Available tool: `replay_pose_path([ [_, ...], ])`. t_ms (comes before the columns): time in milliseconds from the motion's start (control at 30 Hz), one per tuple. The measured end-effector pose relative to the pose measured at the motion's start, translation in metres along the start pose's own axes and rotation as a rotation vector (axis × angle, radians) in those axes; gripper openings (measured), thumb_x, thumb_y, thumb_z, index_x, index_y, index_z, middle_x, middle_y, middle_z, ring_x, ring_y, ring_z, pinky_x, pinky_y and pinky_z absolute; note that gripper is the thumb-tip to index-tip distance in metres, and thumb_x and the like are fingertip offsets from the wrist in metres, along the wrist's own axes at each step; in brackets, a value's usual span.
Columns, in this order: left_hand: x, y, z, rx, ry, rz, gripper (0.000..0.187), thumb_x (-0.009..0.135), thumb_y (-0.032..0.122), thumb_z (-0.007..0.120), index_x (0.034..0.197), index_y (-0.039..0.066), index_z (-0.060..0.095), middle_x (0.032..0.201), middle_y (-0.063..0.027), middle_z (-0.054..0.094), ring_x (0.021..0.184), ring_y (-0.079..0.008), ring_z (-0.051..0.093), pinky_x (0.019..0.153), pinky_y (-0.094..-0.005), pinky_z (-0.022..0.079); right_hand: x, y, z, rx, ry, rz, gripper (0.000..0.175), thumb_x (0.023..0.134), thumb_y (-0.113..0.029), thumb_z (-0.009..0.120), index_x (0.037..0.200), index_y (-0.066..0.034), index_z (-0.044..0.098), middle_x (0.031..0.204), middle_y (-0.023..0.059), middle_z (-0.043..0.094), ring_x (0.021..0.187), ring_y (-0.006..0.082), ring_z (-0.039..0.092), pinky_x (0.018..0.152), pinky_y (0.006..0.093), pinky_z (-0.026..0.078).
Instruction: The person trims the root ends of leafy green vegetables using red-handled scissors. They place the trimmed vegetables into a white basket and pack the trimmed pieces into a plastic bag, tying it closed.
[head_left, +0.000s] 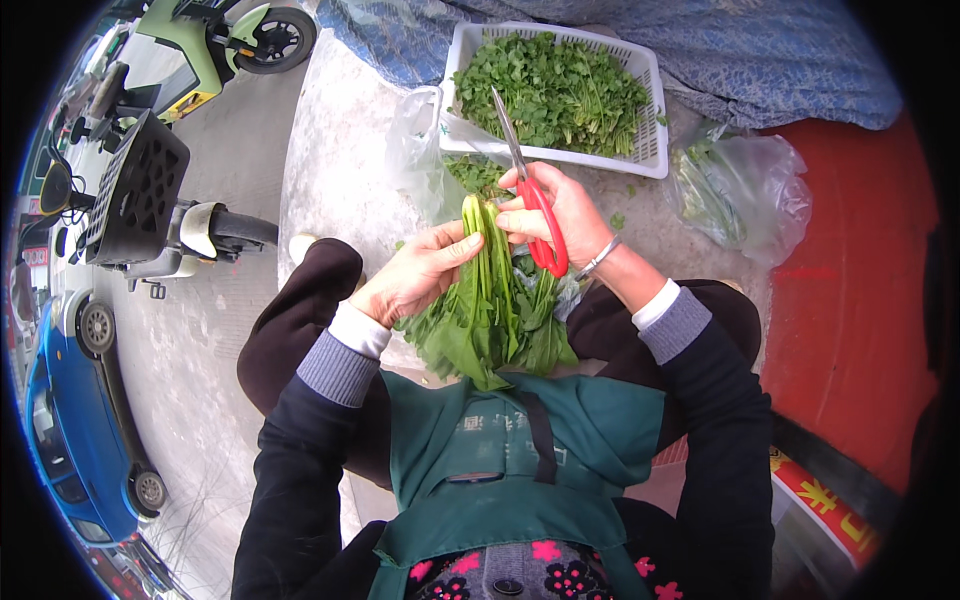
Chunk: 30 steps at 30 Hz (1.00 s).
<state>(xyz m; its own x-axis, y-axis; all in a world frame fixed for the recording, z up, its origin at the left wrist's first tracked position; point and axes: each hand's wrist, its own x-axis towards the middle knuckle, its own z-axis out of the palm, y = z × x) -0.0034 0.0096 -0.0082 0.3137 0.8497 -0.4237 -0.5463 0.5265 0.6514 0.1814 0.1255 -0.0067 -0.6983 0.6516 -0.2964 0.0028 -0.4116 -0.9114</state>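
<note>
My left hand (420, 274) grips a small bunch of leafy greens (484, 300), likely spinach, by its pale stems. The stem ends point away from me and the leaves hang toward my lap. Red-handled scissors (541, 214) rest in my right hand (562, 210), blades pointing up and away from the stems. The thumb and fingertips of that hand also touch the stem ends. More loose greens (431, 337) lie below the bunch, between my knees. Just past my hands, cut leaves (476, 172) show beside a clear plastic bag (424, 157).
A white plastic basket (660, 142) full of leafy herbs stands ahead, before a blue patterned cloth (750, 52). To its right lies a clear bag of green vegetables (712, 187). Parked at left are electric scooters (217, 225) and a blue car (82, 420). A red surface (847, 300) borders the right.
</note>
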Motion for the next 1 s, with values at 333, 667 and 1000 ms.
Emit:
replay_pose_path([
  [333, 0.010, -0.011, -0.008, 0.104, 0.099, 0.054, 0.035, 0.098, 0.022, 0.061, 0.125, 0.000, 0.060, 0.110, -0.0032, 0.067, 0.097, -0.0092, 0.063, 0.088, -0.0267, 0.051, 0.001, 0.001, -0.002, -0.187, 0.011, -0.070, 0.042, 0.082, -0.003, 0.074, 0.119, -0.0012, 0.053, 0.094, 0.0105, 0.070, 0.075, 0.0087, 0.062, 0.065, 0.0231, 0.051],
  [667, 0.014, -0.020, 0.003, 0.867, 0.185, 0.281, 0.029, 0.092, 0.024, 0.070, 0.108, 0.001, 0.066, 0.086, -0.0025, 0.065, 0.079, -0.0044, 0.053, 0.071, -0.0252, 0.046, -0.004, 0.006, 0.010, -0.613, 0.090, -0.193, 0.056, 0.073, -0.021, 0.083, 0.116, 0.0031, 0.057, 0.086, 0.0073, 0.069, 0.079, 0.0112, 0.064, 0.072, 0.0278, 0.052],
  [1000, 0.005, 0.002, -0.006, 0.416, 0.085, -0.030, 0.043, 0.099, 0.032, 0.058, 0.127, -0.002, 0.056, 0.114, -0.0016, 0.061, 0.105, -0.0103, 0.054, 0.093, -0.0263, 0.044, -0.002, -0.005, -0.012, -0.150, -0.155, -0.032, 0.049, 0.082, -0.014, 0.079, 0.119, 0.0021, 0.052, 0.086, 0.0048, 0.067, 0.075, 0.0089, 0.061, 0.068, 0.0251, 0.050],
])
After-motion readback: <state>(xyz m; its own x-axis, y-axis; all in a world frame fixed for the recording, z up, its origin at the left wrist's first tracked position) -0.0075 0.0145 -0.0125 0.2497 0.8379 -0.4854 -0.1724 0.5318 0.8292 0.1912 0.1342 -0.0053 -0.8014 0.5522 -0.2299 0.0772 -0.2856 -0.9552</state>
